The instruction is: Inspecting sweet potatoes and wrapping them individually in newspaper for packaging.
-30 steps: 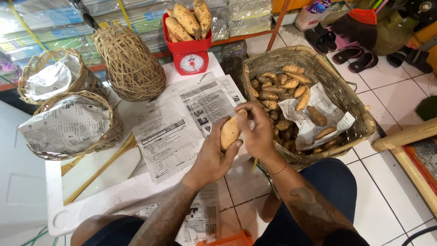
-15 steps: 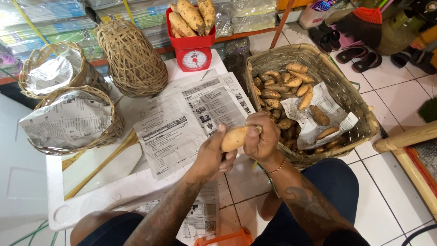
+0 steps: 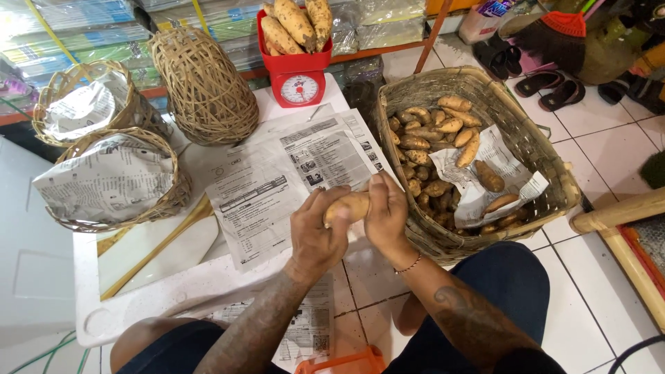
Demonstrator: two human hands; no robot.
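Observation:
Both my hands hold one pale tan sweet potato over the front edge of the newspaper sheets. My left hand cups it from below and left. Fingers of my right hand press on its right end. To the right stands a big woven basket with several sweet potatoes and crumpled paper inside. At the back, a red kitchen scale carries a few large sweet potatoes.
Two paper-lined baskets and an upturned wicker basket stand on the white table at left. Sandals lie on the tiled floor at back right. A wooden frame is at right. Something orange sits between my knees.
The hands have turned the sweet potato; it now lies more level, and my right fingers have shifted onto its right end.

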